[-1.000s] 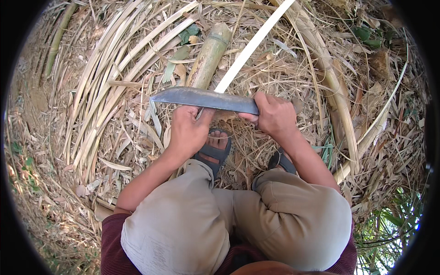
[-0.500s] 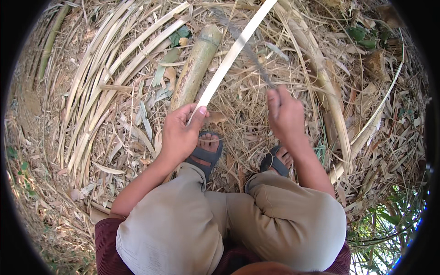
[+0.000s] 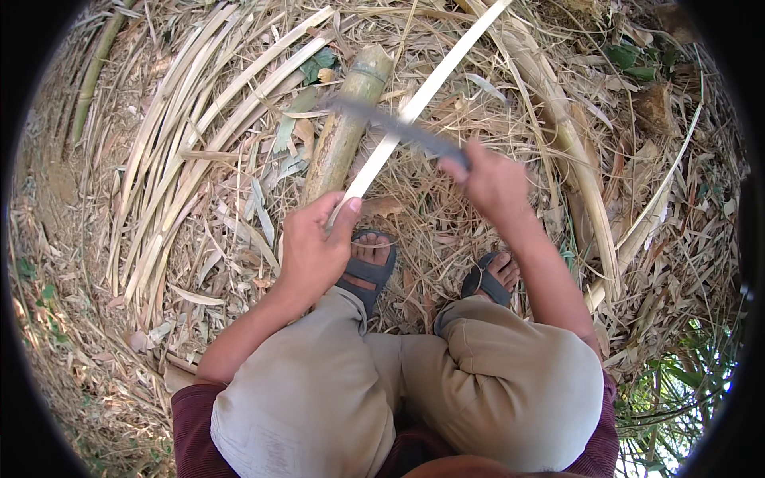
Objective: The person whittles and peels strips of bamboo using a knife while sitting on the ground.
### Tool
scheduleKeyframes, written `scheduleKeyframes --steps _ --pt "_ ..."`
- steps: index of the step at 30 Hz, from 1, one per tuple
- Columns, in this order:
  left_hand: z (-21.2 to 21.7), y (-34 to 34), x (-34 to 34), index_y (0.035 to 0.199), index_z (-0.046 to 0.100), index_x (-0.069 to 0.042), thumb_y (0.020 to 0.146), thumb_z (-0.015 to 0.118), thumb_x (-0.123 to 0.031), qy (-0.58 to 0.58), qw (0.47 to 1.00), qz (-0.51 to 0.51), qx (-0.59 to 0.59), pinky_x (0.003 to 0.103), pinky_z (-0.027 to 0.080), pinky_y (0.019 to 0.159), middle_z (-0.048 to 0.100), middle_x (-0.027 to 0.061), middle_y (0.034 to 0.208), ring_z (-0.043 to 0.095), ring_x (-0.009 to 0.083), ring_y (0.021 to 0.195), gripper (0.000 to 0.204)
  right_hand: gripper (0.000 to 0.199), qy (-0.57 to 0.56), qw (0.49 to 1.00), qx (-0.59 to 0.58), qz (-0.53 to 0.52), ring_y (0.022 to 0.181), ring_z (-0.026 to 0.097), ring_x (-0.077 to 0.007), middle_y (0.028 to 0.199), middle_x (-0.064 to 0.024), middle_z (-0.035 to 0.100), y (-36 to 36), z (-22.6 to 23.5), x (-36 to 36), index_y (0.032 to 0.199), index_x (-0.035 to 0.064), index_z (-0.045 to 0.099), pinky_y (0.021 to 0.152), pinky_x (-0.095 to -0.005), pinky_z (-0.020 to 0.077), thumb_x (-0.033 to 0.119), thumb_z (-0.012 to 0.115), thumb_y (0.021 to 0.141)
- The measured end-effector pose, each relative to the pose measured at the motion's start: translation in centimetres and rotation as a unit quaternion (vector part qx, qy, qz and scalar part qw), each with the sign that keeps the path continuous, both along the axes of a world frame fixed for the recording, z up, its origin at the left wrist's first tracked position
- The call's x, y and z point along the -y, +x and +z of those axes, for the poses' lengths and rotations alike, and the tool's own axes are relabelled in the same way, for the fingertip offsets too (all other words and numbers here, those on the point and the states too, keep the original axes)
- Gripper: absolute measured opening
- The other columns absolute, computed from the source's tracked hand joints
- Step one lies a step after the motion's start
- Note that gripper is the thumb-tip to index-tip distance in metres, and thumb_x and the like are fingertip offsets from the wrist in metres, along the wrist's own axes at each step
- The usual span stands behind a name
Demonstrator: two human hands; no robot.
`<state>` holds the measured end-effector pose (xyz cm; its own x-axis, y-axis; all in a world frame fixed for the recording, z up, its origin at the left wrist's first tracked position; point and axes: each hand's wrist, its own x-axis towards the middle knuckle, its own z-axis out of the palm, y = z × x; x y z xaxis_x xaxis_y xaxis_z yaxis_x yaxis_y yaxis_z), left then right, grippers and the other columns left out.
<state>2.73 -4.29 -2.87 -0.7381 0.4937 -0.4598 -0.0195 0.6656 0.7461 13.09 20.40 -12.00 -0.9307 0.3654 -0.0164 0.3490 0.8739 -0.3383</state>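
My left hand (image 3: 316, 243) pinches the near end of a pale bamboo strip (image 3: 446, 65) between thumb and fingers. The strip slants away up and to the right, past the top of the picture. In my right hand (image 3: 496, 183) is a dark knife (image 3: 434, 142), its fingers wrapped round the handle. Its long blade, smeared by motion, points left and crosses the strip at about mid-length; whether it touches the strip I cannot tell. Beyond my left hand a thick bamboo piece (image 3: 344, 131) lies on the ground, and the blade's tip passes over it.
Many split bamboo strips (image 3: 171, 151) lie in a curved bundle at the left. Long bamboo lengths (image 3: 570, 139) arc along the right. Dry leaves and shavings (image 3: 406, 263) cover the ground around my sandalled feet (image 3: 371, 271). Green foliage (image 3: 677, 382) shows at the lower right.
The knife has swung from pointing up and away to lying more level across the strip, its tip now farther left and nearer. The strip's far end has shifted slightly right.
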Motion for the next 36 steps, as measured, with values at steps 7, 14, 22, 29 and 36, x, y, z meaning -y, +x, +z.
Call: scheduleKeyframes --steps 7,14,22,29,36 --pt "-1.2 0.7 0.7 0.096 0.066 0.002 0.101 0.060 -0.018 0.031 0.999 0.036 0.023 0.022 0.038 0.060 0.058 -0.0023 0.073 0.048 0.0039 0.066 0.022 0.064 -0.069 0.991 0.062 -0.096 0.051 0.065 -0.0340 0.060 -0.0166 0.063 -1.0 3.5 -0.4 0.088 0.0034 0.058 0.044 -0.0429 0.0499 0.063 0.037 0.100" --pt "0.5 0.7 2.8 0.094 0.064 0.002 0.101 0.060 -0.022 0.034 0.999 0.014 0.006 0.022 0.038 0.060 0.056 -0.0023 0.071 0.047 0.0041 0.065 0.025 0.067 0.010 0.991 0.112 -0.070 0.061 0.067 -0.0385 0.068 -0.0179 0.067 -1.0 1.2 -6.2 0.094 0.0035 0.061 0.054 -0.0485 0.0539 0.064 0.034 0.100" --pt "1.1 0.2 2.9 0.095 0.065 0.003 0.101 0.058 -0.019 0.039 0.999 0.037 0.004 0.025 0.039 0.058 0.056 -0.0016 0.069 0.047 0.0055 0.064 0.023 0.059 -0.014 0.996 0.060 0.067 0.054 0.066 -0.0327 0.065 -0.0133 0.066 -1.8 5.9 0.7 0.097 0.0081 0.057 0.050 -0.0483 0.0523 0.066 0.044 0.096" --pt "5.7 -0.9 5.5 0.092 0.065 0.003 0.101 0.061 -0.022 0.047 0.999 0.026 -0.006 0.023 0.034 0.054 0.055 -0.0021 0.067 0.043 0.0028 0.062 0.027 0.062 0.078 0.990 0.055 -0.099 0.050 0.063 -0.0330 0.064 -0.0159 0.065 -4.4 4.8 -11.2 0.100 0.0028 0.062 0.045 -0.0444 0.0500 0.062 0.042 0.099" --pt "6.2 -0.1 8.4 0.090 0.064 0.001 0.101 0.061 -0.023 0.047 0.997 0.055 0.034 0.023 0.034 0.055 0.055 -0.0033 0.068 0.044 0.0033 0.062 0.026 0.059 0.109 0.991 -0.028 0.077 0.053 0.065 -0.0310 0.061 -0.0133 0.064 -2.0 3.0 -9.1 0.100 0.0040 0.061 0.048 -0.0413 0.0529 0.059 0.042 0.100"
